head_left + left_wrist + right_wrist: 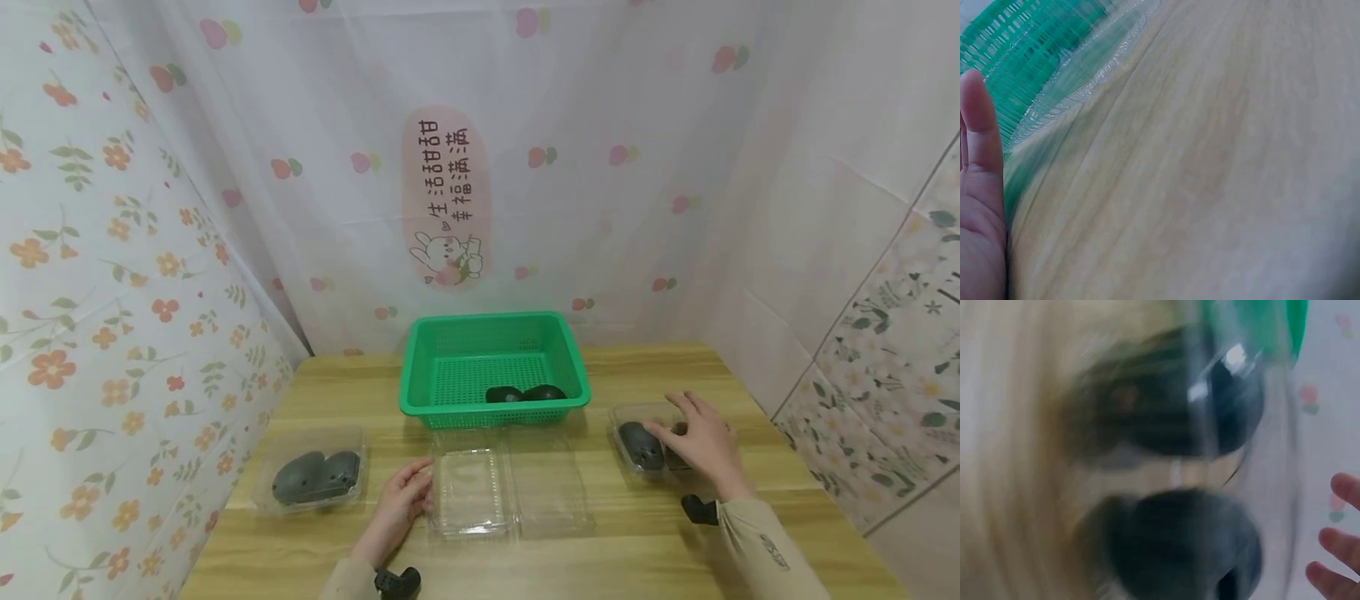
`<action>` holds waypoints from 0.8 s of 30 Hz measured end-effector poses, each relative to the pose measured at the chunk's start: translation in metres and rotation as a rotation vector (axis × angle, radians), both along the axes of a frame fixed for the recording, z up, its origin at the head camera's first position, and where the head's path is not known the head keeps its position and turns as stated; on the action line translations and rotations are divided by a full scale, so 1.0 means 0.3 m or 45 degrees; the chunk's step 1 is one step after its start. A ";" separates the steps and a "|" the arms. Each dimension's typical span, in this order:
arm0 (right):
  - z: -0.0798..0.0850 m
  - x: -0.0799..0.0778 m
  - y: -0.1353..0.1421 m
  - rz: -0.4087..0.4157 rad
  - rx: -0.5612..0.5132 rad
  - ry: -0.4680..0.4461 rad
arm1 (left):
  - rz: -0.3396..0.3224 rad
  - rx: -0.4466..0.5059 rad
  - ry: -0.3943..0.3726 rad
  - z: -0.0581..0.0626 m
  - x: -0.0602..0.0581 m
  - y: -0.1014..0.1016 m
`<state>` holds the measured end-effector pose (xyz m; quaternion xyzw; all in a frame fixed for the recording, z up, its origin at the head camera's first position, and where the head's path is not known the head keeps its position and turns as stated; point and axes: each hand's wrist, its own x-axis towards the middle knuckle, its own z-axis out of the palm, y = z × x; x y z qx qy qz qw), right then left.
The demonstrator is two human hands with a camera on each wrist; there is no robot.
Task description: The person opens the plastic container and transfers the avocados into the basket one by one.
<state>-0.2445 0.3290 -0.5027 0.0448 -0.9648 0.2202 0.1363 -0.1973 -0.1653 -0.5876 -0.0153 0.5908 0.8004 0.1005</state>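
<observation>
My left hand (pixel 401 500) is at the left edge of an open clear plastic clamshell box (pixel 472 492), fingers loosely bent beside its rim. In the left wrist view, a straight finger (pixel 979 125) shows at the left edge. My right hand (pixel 701 437) reaches over a second clear box (pixel 618 412), fingers spread. Inside that box lie two dark avocados (pixel 641 446), one partly hidden by the hand. The right wrist view shows both avocados (pixel 1185 544) blurred through the plastic, the fingertips (pixel 1332 540) apart from the box wall.
Behind the open box stands a green perforated basket (pixel 416 367) holding dark avocados (pixel 543 393). At the left, a closed clear box (pixel 348 442) holds two more avocados (pixel 315 479). Everything stands on a wood-grain table (pixel 637 558), with printed curtains (pixel 600 250) around it.
</observation>
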 end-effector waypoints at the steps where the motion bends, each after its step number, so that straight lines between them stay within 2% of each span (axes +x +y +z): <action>1: -0.008 0.006 0.010 -0.012 0.017 -0.005 | 0.001 -0.002 -0.003 0.002 0.000 0.000; 7: -0.058 0.025 0.016 -0.005 0.037 -0.063 | -0.001 -0.020 -0.030 0.011 0.005 0.002; 16: -0.131 0.030 0.002 -0.068 0.156 0.031 | 0.034 -0.019 -0.031 0.010 0.007 0.005; 24: -0.125 0.032 0.005 -0.084 0.136 0.067 | 0.032 -0.005 -0.051 0.015 -0.004 0.012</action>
